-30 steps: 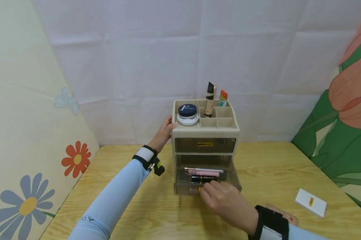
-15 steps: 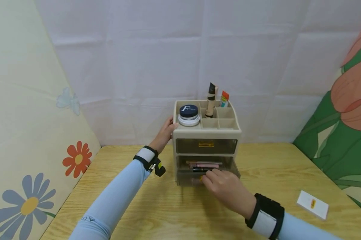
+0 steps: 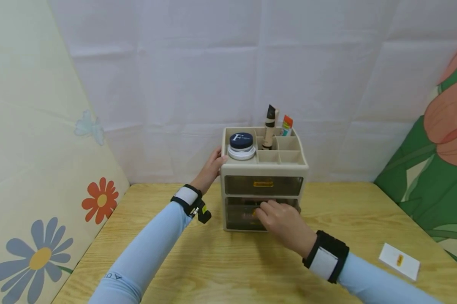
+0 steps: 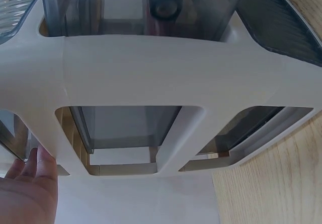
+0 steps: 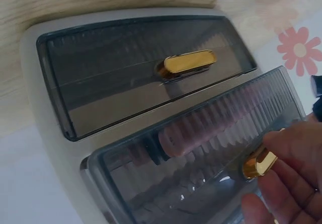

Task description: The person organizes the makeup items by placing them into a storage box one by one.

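Observation:
A cream makeup organizer (image 3: pixel 264 169) with two smoky clear drawers stands on the wooden table. My left hand (image 3: pixel 209 169) grips its left side near the top, thumb at the upper edge; in the left wrist view its fingers (image 4: pixel 45 166) reach the organizer's frame. With thumb and fingers, my right hand (image 3: pixel 283 223) pinches the gold handle (image 5: pixel 259 163) of the lower drawer (image 5: pixel 171 183), which sits slightly pulled out. A pink tube (image 5: pixel 186 136) shows through this drawer. The upper drawer (image 3: pixel 236 185) is closed.
On top of the organizer are a dark-lidded powder jar (image 3: pixel 241 140) over a white round case (image 3: pixel 241 153), a black-and-beige tube (image 3: pixel 269 128), and an orange-topped tube (image 3: pixel 286 125). A white box (image 3: pixel 399 261) lies at the table's right. White cloth (image 3: pixel 183 84) hangs behind.
My right hand has pushed the lower drawer inward, from well out to nearly closed, hiding most of its contents in the head view. My left hand keeps its hold on the organizer's side.

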`<control>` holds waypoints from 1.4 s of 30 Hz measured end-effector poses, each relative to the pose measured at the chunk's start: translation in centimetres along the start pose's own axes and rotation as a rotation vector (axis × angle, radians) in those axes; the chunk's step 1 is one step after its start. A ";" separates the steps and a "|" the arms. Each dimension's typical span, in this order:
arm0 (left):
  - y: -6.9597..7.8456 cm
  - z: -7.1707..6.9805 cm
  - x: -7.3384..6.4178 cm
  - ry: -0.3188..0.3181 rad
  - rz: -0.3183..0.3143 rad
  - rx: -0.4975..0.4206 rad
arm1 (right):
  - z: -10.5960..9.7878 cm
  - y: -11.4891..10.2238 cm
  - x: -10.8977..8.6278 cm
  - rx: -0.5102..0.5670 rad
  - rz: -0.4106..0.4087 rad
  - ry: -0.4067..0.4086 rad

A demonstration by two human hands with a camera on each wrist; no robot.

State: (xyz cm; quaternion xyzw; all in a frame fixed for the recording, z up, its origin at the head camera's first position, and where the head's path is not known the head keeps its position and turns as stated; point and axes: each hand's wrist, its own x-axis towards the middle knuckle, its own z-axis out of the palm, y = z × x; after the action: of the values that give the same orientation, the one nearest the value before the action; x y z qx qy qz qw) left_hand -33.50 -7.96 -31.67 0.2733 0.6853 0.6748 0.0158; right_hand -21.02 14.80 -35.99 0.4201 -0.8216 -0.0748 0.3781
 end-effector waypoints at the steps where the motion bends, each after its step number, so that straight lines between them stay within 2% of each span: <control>1: 0.0 0.0 0.0 -0.001 0.003 0.001 | 0.2 0.2 0.1 -0.002 0.003 0.003; 14: -0.1 0.1 0.1 -0.017 0.027 -0.005 | 1.6 1.3 0.6 -0.011 0.060 -0.015; 27: 0.1 0.2 0.1 -0.005 0.027 -0.007 | 1.6 1.3 0.7 -0.024 0.088 -0.026; 38: -0.2 0.3 -0.2 -0.002 0.000 0.002 | 1.7 0.6 -1.1 0.022 0.062 0.081; 42: -0.1 0.2 -0.1 0.003 0.010 0.000 | 2.0 0.2 -1.8 0.043 0.048 0.084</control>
State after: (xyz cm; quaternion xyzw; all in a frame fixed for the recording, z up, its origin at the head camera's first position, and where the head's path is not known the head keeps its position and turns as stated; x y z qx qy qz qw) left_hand -33.31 -7.78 -31.81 0.2756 0.6841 0.6752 0.0113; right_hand -21.87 15.86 -38.34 0.4110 -0.8163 -0.0301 0.4047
